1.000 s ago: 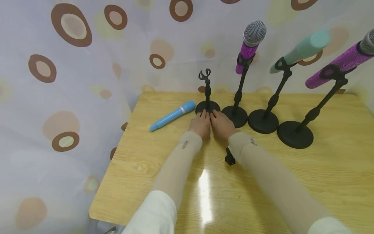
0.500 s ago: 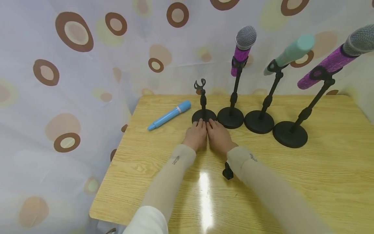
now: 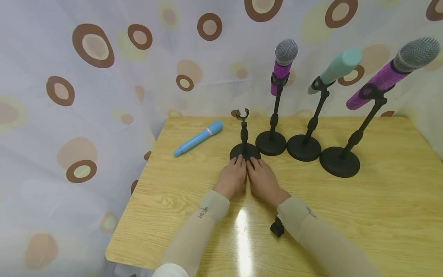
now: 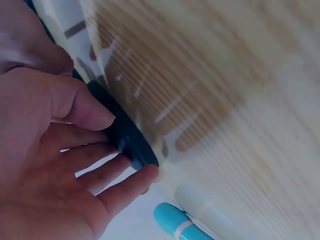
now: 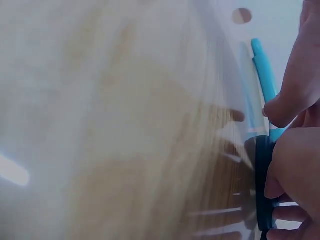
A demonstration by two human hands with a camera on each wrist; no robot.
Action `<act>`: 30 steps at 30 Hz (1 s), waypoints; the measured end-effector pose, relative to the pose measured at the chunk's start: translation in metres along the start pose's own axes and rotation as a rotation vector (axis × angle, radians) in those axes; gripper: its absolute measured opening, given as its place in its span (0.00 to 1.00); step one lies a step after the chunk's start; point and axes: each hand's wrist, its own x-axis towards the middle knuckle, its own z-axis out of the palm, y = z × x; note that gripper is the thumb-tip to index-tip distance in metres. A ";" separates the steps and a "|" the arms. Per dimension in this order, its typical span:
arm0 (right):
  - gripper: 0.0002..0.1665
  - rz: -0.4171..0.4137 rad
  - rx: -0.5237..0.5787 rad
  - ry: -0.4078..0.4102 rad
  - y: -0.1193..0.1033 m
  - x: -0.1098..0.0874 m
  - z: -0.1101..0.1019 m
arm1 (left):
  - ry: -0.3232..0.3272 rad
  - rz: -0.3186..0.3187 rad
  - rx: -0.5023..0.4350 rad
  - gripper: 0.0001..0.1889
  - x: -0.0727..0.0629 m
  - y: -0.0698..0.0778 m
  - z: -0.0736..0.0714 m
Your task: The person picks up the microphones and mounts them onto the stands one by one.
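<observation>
A short black microphone stand (image 3: 244, 133) with a round base and a bare clip on top stands upright on the table. My left hand (image 3: 232, 177) and right hand (image 3: 265, 182) grip the near edge of its base side by side, fingertips on top. In the left wrist view, the thumb and fingers meet the dark base (image 4: 131, 142). The right wrist view shows the right fingers and thumb at the base rim (image 5: 262, 185), partly hidden. A light-blue microphone (image 3: 197, 139) lies on the table left of the stand, apart from both hands.
Right of my hands, three taller black stands hold a purple microphone (image 3: 282, 71), a mint-green microphone (image 3: 335, 69) and another purple microphone (image 3: 382, 80). A patterned cloth (image 3: 114, 96) hangs behind the wooden table (image 3: 166, 184). A small black device (image 3: 277, 227) sits beneath the right cuff.
Both hands have drawn the short stand toward me across the table, off the line of the other stands. Its clip has turned. The head view has shifted slightly; the blue microphone still lies there.
</observation>
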 end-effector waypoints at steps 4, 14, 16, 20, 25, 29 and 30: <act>0.26 -0.007 0.013 0.029 0.000 -0.016 -0.004 | -0.010 0.020 -0.013 0.35 -0.009 0.008 0.000; 0.24 0.011 0.046 0.043 0.001 -0.053 -0.016 | 0.017 0.080 0.037 0.36 -0.028 0.031 -0.001; 0.24 0.018 0.053 0.059 0.003 -0.061 -0.017 | 0.021 0.088 0.031 0.35 -0.032 0.037 -0.002; 0.23 0.043 0.087 0.091 0.006 -0.076 -0.018 | 0.055 0.112 0.036 0.32 -0.039 0.049 -0.002; 0.24 0.073 0.095 0.110 0.009 -0.095 -0.020 | 0.147 0.147 0.100 0.27 -0.047 0.064 -0.003; 0.25 0.065 0.066 0.148 0.014 -0.107 -0.021 | 0.221 0.176 0.138 0.25 -0.050 0.076 -0.003; 0.25 0.060 0.061 0.160 0.015 -0.109 -0.022 | 0.238 0.185 0.149 0.24 -0.050 0.079 -0.002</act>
